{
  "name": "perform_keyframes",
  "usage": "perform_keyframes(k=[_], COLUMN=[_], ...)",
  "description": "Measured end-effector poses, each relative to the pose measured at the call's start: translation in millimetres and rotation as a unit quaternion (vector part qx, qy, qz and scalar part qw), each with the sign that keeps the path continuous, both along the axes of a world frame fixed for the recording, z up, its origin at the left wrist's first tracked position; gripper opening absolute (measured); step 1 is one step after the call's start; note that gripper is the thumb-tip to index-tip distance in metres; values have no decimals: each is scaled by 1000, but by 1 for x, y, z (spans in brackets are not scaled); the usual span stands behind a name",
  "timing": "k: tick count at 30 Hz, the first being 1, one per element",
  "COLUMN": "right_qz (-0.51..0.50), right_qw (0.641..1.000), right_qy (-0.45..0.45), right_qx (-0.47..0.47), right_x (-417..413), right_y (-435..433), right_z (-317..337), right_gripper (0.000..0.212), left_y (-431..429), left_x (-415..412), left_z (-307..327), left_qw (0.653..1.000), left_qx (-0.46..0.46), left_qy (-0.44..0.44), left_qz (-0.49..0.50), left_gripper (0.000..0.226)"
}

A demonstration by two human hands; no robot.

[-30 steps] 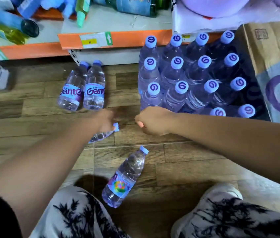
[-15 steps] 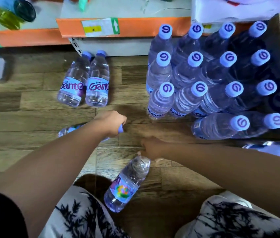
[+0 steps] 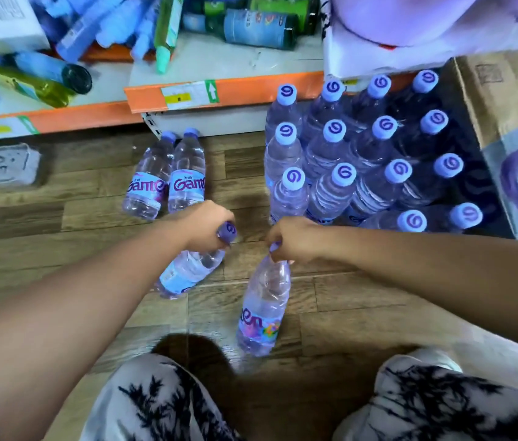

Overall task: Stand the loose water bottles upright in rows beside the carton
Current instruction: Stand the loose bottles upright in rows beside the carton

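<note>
Brown wood-look plank floor fills the view, catching a soft sheen of light near the bottom. Along the top runs a low shelf with an orange front edge and a white-and-yellow price label, its white board cluttered with goods lying on their sides, a dark green bottle among them. Far left, a grey socket block lies flat on the planks.

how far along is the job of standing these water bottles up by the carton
Mostly done: fourteen upright bottles stand in rows beside the carton, and the nearest row holds only two. In hand: the left hand grips a tilted bottle at its neck, and the right hand grips a second bottle; neither is upright yet. Left: two lying bottles side by side near the shelf.
</note>
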State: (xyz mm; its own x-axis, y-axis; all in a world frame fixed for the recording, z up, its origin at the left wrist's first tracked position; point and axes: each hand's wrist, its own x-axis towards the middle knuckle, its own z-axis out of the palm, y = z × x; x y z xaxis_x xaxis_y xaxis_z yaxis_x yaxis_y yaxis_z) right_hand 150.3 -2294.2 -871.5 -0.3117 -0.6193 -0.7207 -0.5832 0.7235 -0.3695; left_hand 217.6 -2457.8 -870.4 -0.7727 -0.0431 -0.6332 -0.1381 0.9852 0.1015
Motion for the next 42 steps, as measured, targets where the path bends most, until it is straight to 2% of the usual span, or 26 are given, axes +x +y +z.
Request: perform_keyframes(k=[6, 11, 13, 16, 23, 31, 37, 42], right_qz=[-18, 21, 37, 9, -16, -38, -41, -45], right_qw=[995, 983, 981, 979, 980, 979, 979, 980], right_qy=[45, 113, 139, 156, 152, 155, 153, 148], right_qx=[-88, -143, -131, -131, -129, -131, -127, -126], right_x=[-15, -18, -21, -36, -42, -43, -43, -40], right_y=[53, 77, 83, 96, 101, 102, 101, 99], right_z=[39, 53, 56, 61, 57, 56, 54, 56], right_gripper=[23, 23, 22, 22, 26, 28, 25, 27], left_y=[33, 59, 69, 83, 103, 110, 104, 102], left_x=[-8, -17, -17, -18, -32, -36, -27, -22], left_z=[28, 54, 60, 61, 52, 60, 56, 53], left_qw=[995, 997, 996, 992, 992, 991, 987, 995], left_qx=[61, 12, -19, -45, 24, 48, 84, 0], left_qy=[75, 69, 69, 90, 124, 108, 132, 92], left_qz=[29, -19, -48, -77, -17, -66, -37, 24], left_gripper=[39, 40, 41, 40, 41, 27, 33, 54])
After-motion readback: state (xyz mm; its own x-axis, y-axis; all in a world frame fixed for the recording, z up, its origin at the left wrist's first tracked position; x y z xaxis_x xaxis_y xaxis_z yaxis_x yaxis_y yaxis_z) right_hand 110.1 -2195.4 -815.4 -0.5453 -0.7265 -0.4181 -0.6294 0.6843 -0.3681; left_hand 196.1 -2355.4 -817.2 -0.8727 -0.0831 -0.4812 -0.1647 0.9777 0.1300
